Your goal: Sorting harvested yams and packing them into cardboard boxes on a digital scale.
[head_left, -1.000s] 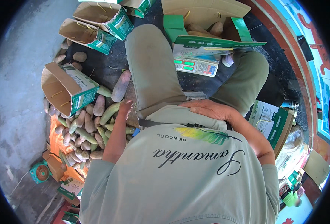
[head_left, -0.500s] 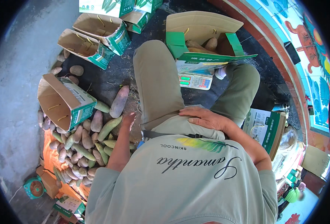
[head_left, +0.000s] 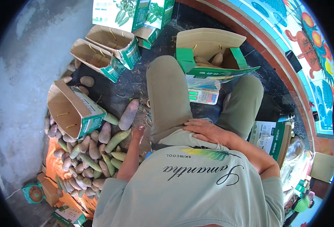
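Here the left hand [head_left: 138, 132] hangs with loose, empty fingers just right of the long green and brown tubers [head_left: 95, 151], heaped left against an open carton [head_left: 74, 111]; dark floor lies clear beyond. The right hand [head_left: 206, 130] rests flat on the thigh.

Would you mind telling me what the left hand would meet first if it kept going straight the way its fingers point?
The left hand points up the picture, toward the dark ground. The first thing in that line looks like the large purplish tuber just beyond its fingertips, though depth is hard to judge here.
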Tool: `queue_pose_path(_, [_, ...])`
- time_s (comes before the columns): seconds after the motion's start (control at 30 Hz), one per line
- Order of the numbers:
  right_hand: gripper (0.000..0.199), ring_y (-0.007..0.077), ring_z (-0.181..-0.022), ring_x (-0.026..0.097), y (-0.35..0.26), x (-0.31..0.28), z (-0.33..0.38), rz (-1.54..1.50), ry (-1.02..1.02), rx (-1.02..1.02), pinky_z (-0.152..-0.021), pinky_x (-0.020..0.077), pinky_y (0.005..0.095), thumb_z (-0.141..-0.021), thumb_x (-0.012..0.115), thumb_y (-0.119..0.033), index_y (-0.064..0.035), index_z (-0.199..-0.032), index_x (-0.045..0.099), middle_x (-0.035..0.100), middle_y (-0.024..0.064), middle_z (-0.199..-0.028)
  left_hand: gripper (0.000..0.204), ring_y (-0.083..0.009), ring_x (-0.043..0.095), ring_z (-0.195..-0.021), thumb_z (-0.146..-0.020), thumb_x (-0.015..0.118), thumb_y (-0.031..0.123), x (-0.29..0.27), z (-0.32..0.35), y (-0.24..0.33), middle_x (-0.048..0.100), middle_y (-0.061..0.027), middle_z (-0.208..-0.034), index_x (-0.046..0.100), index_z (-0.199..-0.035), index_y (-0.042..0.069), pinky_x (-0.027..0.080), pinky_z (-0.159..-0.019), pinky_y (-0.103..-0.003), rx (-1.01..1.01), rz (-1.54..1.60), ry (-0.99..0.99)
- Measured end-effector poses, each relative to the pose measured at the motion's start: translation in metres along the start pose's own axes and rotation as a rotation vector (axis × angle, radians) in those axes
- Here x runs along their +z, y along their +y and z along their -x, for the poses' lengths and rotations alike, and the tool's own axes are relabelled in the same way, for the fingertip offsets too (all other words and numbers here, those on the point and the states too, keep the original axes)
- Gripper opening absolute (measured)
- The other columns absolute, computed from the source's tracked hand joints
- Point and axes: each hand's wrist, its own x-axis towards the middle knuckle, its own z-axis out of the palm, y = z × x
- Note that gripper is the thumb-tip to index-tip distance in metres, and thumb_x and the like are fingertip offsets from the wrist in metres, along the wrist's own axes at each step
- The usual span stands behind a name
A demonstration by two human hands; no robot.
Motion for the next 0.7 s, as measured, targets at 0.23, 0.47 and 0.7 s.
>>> queue_pose_path(0.23, [0.040, 0.0322, -0.125, 0.034, 0.014, 0.001, -0.004, 0.076, 0.051, -0.077, -0.104, 0.0283, 0.0432, -0.092, 0.048, -0.027, -0.0067, -0.126, 0.045, 0.040, 0.0143, -0.133, 0.028, -0.0254, 0.063, -0.089, -0.079, 0.059, 0.026, -0.031, -0.006, 0.008, 0.067, -0.0126, -0.094, 0.065, -0.097, 0.005, 0.048, -0.078, -0.036, 0.045, 0.046, 0.085])
queue_pose_path(0.47, [0.044, 0.0335, -0.121, 0.039, 0.016, -0.018, -0.007, 0.058, 0.236, -0.118, -0.102, 0.0314, 0.0426, -0.085, 0.056, -0.027, -0.0038, -0.121, 0.049, 0.046, 0.0172, -0.127, 0.014, -0.0120, 0.060, -0.072, -0.082, 0.057, 0.010, -0.087, 0.006, 0.137, 0.064, -0.0058, -0.080, 0.063, -0.091, 0.001, 0.046, -0.065, -0.024, 0.157, 0.272, 0.284])
queue_pose_path(0.7, [0.034, 0.0294, -0.106, 0.051, 0.005, -0.050, -0.022, 0.153, 0.511, -0.356, -0.091, 0.0425, 0.0393, -0.076, 0.064, -0.017, -0.0043, -0.107, 0.056, 0.055, 0.0113, -0.113, 0.011, -0.0088, 0.056, -0.082, -0.088, 0.055, 0.005, -0.142, 0.033, 0.273, 0.060, -0.0023, -0.087, 0.059, -0.098, 0.001, 0.045, -0.077, -0.022, 0.564, 0.346, 0.470])
